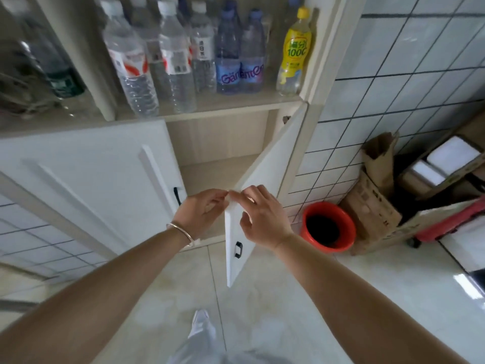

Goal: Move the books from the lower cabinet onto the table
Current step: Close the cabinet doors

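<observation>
The lower cabinet (215,174) stands in front of me with its right white door (265,166) swung open toward me. The visible shelf inside shows no books. Both hands meet at the door's upper free corner. My left hand (202,210) curls its fingers onto the top edge from the inner side. My right hand (262,215) grips the same edge from the outer face, thumb below the fingers. The door's black handle (238,249) shows below my right hand. The left door (86,177) is closed, with its black handle (177,195) near my left hand.
The shelf above holds several water bottles (173,56) and a yellow drink bottle (294,51). To the right on the floor are a red bucket (328,225), cardboard boxes (372,195) and a red object. The wall is tiled, the floor pale and glossy.
</observation>
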